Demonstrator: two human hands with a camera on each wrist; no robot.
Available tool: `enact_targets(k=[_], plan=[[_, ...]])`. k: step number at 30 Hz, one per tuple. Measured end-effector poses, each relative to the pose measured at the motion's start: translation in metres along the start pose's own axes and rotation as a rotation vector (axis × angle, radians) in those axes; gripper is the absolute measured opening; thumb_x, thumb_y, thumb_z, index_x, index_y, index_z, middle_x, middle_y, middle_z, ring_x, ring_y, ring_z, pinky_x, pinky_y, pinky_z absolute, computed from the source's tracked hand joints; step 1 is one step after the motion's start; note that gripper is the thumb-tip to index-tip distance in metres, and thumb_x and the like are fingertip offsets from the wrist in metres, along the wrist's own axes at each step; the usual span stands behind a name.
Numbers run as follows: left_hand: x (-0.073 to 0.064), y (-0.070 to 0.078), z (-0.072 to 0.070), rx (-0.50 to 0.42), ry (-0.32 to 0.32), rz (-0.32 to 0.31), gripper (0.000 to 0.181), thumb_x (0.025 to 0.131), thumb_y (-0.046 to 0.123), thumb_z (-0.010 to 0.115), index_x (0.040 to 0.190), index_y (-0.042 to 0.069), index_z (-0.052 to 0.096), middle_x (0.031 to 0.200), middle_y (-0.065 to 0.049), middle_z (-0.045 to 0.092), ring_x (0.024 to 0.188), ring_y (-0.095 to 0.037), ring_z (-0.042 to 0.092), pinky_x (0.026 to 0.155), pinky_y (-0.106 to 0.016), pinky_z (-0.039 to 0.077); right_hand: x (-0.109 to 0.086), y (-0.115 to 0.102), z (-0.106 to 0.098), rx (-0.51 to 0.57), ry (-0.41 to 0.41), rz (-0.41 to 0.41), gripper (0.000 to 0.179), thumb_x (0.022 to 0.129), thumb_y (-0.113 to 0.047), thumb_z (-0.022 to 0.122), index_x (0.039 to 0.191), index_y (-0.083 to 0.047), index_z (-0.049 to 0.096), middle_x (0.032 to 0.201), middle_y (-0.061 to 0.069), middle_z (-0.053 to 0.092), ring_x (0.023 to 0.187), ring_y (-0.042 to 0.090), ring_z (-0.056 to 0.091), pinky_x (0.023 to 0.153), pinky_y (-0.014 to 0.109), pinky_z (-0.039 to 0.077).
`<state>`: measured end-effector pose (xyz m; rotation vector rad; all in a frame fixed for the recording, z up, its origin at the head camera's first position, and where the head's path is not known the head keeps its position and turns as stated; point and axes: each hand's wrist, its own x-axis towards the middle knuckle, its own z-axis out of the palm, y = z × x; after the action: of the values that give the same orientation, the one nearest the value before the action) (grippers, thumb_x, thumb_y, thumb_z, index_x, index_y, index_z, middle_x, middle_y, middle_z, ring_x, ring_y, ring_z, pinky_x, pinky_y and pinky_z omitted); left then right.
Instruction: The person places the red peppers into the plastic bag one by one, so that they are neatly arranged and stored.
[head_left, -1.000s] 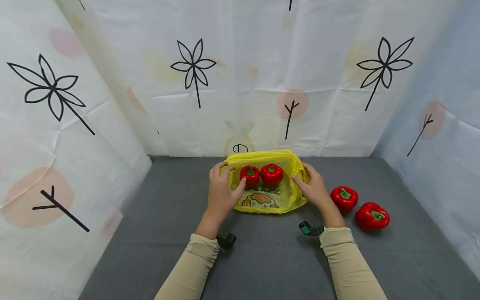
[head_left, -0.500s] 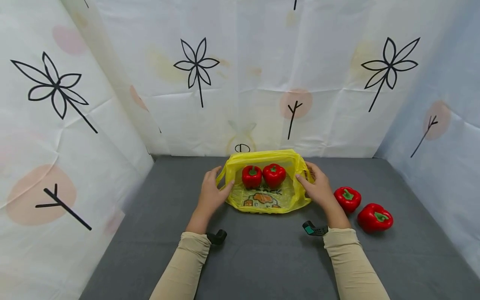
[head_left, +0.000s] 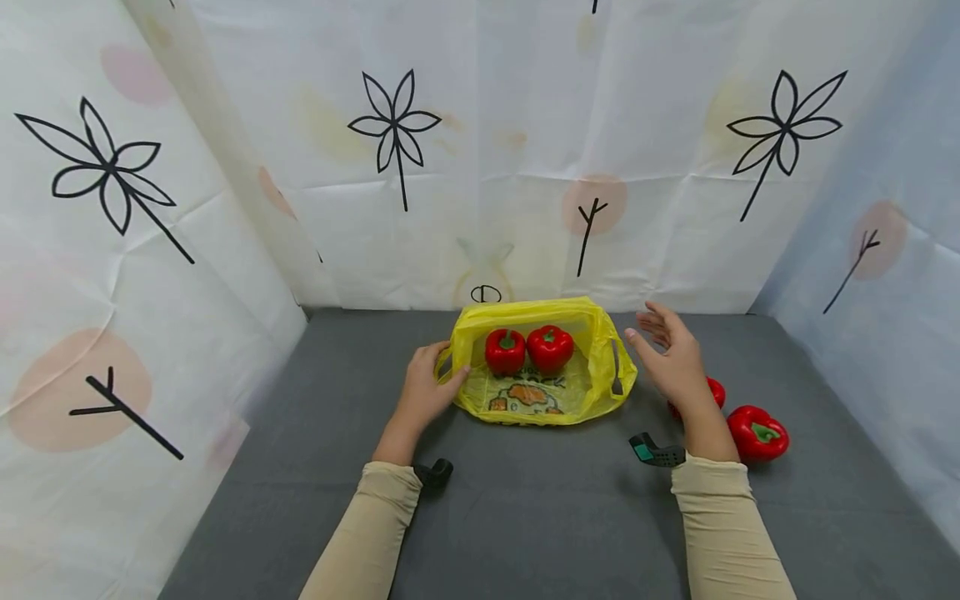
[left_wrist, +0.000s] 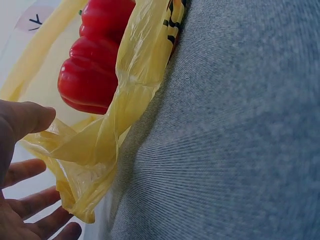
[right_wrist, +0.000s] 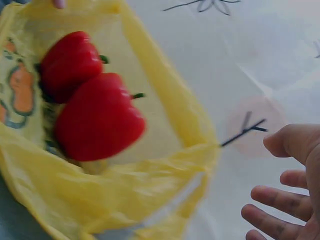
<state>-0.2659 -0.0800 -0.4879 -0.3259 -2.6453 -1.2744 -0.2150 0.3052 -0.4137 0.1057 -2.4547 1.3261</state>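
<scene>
The left hand [head_left: 426, 385], fingers spread, touches the left side of the thin yellow plastic bag [head_left: 602, 362], seemingly steadying it around two glossy red bell peppers [head_left: 551, 350], while the spread right hand [head_left: 677, 362] hangs right of the bag near two more red peppers [head_left: 757, 435].

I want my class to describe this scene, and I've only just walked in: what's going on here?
A person is working with a yellow plastic bag on a gray table. The left hand is at the bag's left edge. The right hand is apart from the bag, on its right side, its grip holding nothing. Two red peppers lie inside. Two more sit outside on the right, one mostly visible, the other largely hidden.
</scene>
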Motion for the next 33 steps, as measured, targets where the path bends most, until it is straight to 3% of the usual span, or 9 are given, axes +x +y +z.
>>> enact_targets(k=[8,18,22,23,24,25,27,30,33], plan=[[0.006,-0.004,-0.002,-0.038,-0.021,-0.003,0.057,0.101,0.037,0.074,0.146,0.006,0.059,0.144,-0.021,0.055,0.124,-0.039,0.057,0.102,-0.057,0.051,-0.013,-0.019,-0.03,-0.059,0.104,0.023,0.067,0.109,-0.033,0.063,0.167,-0.016,0.035,0.157,0.02,0.054,0.145,0.041,0.05,0.122,0.06,0.037],[0.004,-0.003,0.0,-0.094,-0.059,-0.011,0.056,0.101,0.036,0.074,0.146,0.005,0.059,0.142,-0.025,0.055,0.125,-0.04,0.056,0.103,-0.059,0.051,-0.048,-0.007,-0.069,-0.249,0.059,0.028,0.06,0.109,-0.033,0.062,0.16,-0.005,0.045,0.154,0.029,0.054,0.139,0.052,0.047,0.116,0.068,0.037],[0.003,-0.004,-0.001,-0.102,-0.063,0.0,0.056,0.101,0.034,0.074,0.145,0.003,0.059,0.141,-0.025,0.056,0.127,-0.041,0.058,0.106,-0.059,0.051,-0.066,0.005,-0.086,-0.312,0.062,0.069,0.065,0.108,-0.035,0.063,0.163,-0.008,0.04,0.153,0.028,0.054,0.137,0.051,0.049,0.121,0.021,0.037],[0.003,-0.004,-0.001,-0.101,-0.061,0.004,0.056,0.101,0.034,0.074,0.145,0.002,0.059,0.14,-0.024,0.056,0.128,-0.041,0.058,0.107,-0.059,0.051,-0.07,0.008,-0.089,-0.326,0.063,0.084,0.066,0.108,-0.036,0.062,0.164,-0.008,0.039,0.153,0.028,0.054,0.137,0.051,0.049,0.117,0.012,0.033],[0.003,-0.005,-0.001,-0.1,-0.062,0.005,0.056,0.101,0.035,0.074,0.145,0.002,0.059,0.14,-0.023,0.056,0.129,-0.04,0.058,0.108,-0.059,0.051,-0.074,0.011,-0.092,-0.335,0.063,0.096,0.068,0.108,-0.037,0.062,0.164,-0.009,0.037,0.154,0.029,0.054,0.137,0.052,0.049,0.118,0.012,0.033],[0.004,-0.005,-0.001,-0.1,-0.064,0.006,0.056,0.102,0.036,0.073,0.145,0.003,0.059,0.14,-0.023,0.056,0.13,-0.04,0.058,0.109,-0.059,0.051,-0.078,0.014,-0.095,-0.343,0.062,0.108,0.069,0.108,-0.037,0.062,0.165,-0.008,0.036,0.154,0.03,0.053,0.137,0.053,0.048,0.119,0.013,0.032],[0.004,-0.005,-0.001,-0.106,-0.072,0.004,0.057,0.102,0.039,0.072,0.145,0.004,0.059,0.14,-0.021,0.057,0.132,-0.039,0.058,0.11,-0.058,0.05,-0.087,0.02,-0.1,-0.357,0.058,0.138,0.073,0.108,-0.038,0.063,0.166,-0.007,0.033,0.156,0.032,0.05,0.138,0.056,0.046,0.127,0.04,0.036],[0.003,-0.004,-0.002,-0.121,-0.094,-0.008,0.059,0.103,0.044,0.071,0.146,0.006,0.059,0.142,-0.021,0.057,0.135,-0.039,0.057,0.113,-0.058,0.049,-0.1,0.027,-0.105,-0.357,0.045,0.161,0.077,0.106,-0.036,0.064,0.166,-0.003,0.029,0.157,0.036,0.044,0.138,0.061,0.042,0.115,0.074,0.031],[0.004,-0.003,-0.002,-0.13,-0.099,-0.016,0.059,0.103,0.046,0.069,0.146,0.007,0.059,0.142,-0.021,0.057,0.135,-0.039,0.057,0.112,-0.058,0.049,-0.108,0.036,-0.108,-0.369,0.014,0.188,0.081,0.105,-0.037,0.066,0.166,0.001,0.027,0.158,0.04,0.039,0.137,0.064,0.04,0.11,0.078,0.032]])
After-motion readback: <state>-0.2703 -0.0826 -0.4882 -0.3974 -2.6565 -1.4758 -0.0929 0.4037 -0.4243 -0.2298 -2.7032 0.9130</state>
